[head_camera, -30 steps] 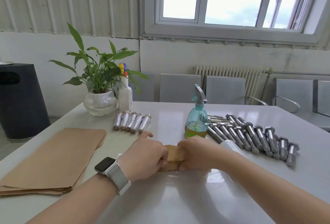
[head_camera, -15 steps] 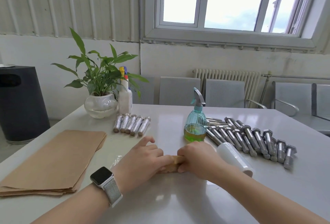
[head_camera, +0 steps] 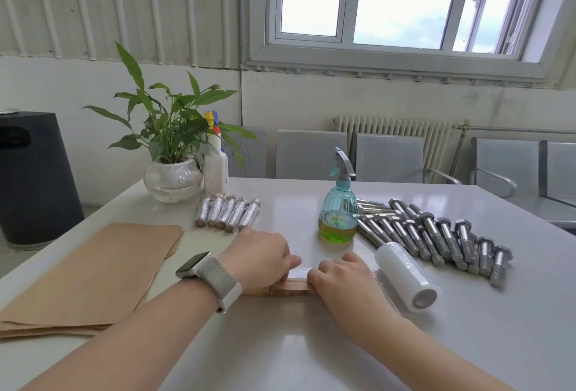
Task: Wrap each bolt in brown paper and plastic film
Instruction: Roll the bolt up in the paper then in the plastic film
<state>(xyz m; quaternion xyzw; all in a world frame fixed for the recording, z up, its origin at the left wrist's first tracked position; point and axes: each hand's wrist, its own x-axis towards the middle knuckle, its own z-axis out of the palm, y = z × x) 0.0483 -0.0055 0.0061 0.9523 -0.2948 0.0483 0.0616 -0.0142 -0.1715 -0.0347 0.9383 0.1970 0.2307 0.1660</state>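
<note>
A bolt rolled in brown paper [head_camera: 291, 285] lies on the table in front of me, with clear plastic film over its top. My left hand [head_camera: 260, 258] grips its left end and my right hand [head_camera: 339, 275] grips its right end. The roll of plastic film [head_camera: 405, 275] lies just right of my right hand. A stack of brown paper sheets [head_camera: 90, 275] lies at the left. Several bare bolts [head_camera: 436, 235] are heaped at the right. Several wrapped bolts [head_camera: 227, 211] lie in a row near the plant.
A green spray bottle [head_camera: 338, 203] stands beyond my hands. A potted plant [head_camera: 173, 157] and a white bottle [head_camera: 215, 160] stand at the far left of the white table [head_camera: 311, 344]. Grey chairs [head_camera: 389, 157] line the far side. A black bin [head_camera: 31, 178] stands left.
Both hands have rolled the paper-wrapped bolt toward me; plastic film now shows over its top. My left index finger, earlier stretched out, has curled in.
</note>
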